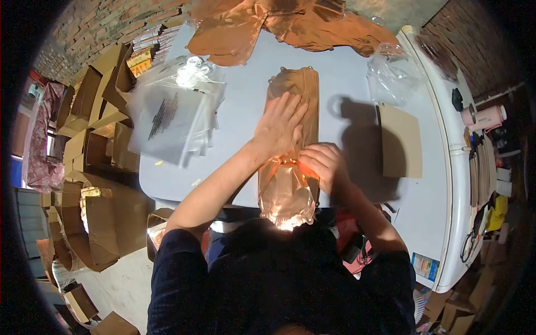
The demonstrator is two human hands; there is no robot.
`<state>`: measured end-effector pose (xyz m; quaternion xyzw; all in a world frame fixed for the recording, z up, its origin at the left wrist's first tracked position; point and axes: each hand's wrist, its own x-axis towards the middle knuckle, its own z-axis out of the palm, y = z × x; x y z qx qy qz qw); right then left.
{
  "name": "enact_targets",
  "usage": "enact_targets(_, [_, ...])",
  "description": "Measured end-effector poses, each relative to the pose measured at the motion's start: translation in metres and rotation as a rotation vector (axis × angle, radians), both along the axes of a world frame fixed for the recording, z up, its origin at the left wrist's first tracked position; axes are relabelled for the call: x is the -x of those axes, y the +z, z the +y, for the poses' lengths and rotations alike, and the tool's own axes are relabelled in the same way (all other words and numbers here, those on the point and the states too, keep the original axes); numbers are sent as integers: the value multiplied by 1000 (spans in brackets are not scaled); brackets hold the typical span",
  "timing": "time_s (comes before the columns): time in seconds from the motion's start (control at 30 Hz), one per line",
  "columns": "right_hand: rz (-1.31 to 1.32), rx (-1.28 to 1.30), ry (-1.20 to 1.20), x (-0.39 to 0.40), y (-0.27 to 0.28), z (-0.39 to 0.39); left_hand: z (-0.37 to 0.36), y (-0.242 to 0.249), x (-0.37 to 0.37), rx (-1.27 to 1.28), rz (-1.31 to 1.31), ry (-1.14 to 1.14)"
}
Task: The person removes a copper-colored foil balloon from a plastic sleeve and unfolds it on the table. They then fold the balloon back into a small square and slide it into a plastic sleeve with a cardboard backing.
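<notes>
A rose-gold foil piece (287, 192), folded into a long flat strip, lies lengthwise on the pale table; it looks like an uninflated foil balloon. Its near end hangs over the front edge by my body and shines brightly. My left hand (281, 124) rests flat on the upper half, fingers stretched out and slightly spread. At the strip's right edge, just below, my right hand (325, 163) has its fingers curled together over the foil, where it bunches into creases. The right thumb is hidden.
More rose-gold foil (329, 30) is heaped at the table's far side. Clear plastic bags (173, 120) with white string (192, 72) lie left, a crumpled clear bag (391, 72) and a cardboard sheet (401, 142) right. Open cardboard boxes (125, 215) crowd the left floor.
</notes>
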<state>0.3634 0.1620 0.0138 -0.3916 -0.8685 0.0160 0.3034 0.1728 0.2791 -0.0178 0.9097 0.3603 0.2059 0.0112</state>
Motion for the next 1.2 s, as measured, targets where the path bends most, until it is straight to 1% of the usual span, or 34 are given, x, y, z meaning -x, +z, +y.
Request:
enact_targets(0.07, [-37, -4, 9, 1, 3, -14, -15, 0, 2, 5, 2, 0])
enact_targets(0.17, [-21, 33, 20, 5, 5, -28, -33, 0, 4, 16, -34, 2])
enact_targets(0.27, [-12, 66, 18, 10, 13, -28, -35, 3, 3, 25, 16, 22])
enact_targets(0.37, [-40, 59, 26, 10, 13, -25, -28, 1, 5, 156, -32, -10])
enact_targets(0.47, [-64, 83, 40, 8, 7, -23, -24, 18, 9, 387, -153, -46])
enact_targets(0.57, [-87, 153, 35, 7, 18, -19, -13, 51, 14, 696, -205, -66])
enact_targets(0.6, [-71, 196, 45, 6, 22, -17, -12, 60, 17, 816, -222, -30])
enact_targets(0.7, [-21, 344, 99, 0, 27, -3, 3, 51, 34, 1035, -458, -183])
enact_targets(0.73, [-2, 403, 133, -6, 27, 6, 5, 49, 39, 1156, -531, -170])
enact_targets(0.8, [53, 545, 190, -15, 34, 25, 8, 42, 44, 1325, -746, -250])
enact_targets(0.83, [73, 647, 149, -19, 33, 37, 10, 38, 45, 1406, -855, -290])
enact_targets(0.87, [95, 749, 107, -23, 31, 51, 13, 31, 47, 1436, -927, -305])
enact_targets(0.93, [138, 952, 19, -30, 23, 72, 13, 40, 50, 1499, -913, -296])
enact_targets(0.97, [219, 1008, -17, -32, 19, 75, 14, 42, 51, 1530, -907, -292])
enact_targets(1.03, [393, 1108, -93, -31, 20, 79, 16, 38, 51, 1589, -994, -171])
enact_targets(1.07, [463, 1179, -121, -30, 22, 84, 16, 36, 50, 1573, -1015, -157])
enact_targets(1.13, [526, 1299, -259, -22, 32, 93, 11, 45, 47, 1573, -1071, -168])
enact_targets(1.2, [488, 1312, -232, -20, 41, 93, 4, 58, 47, 1601, -1142, -224])
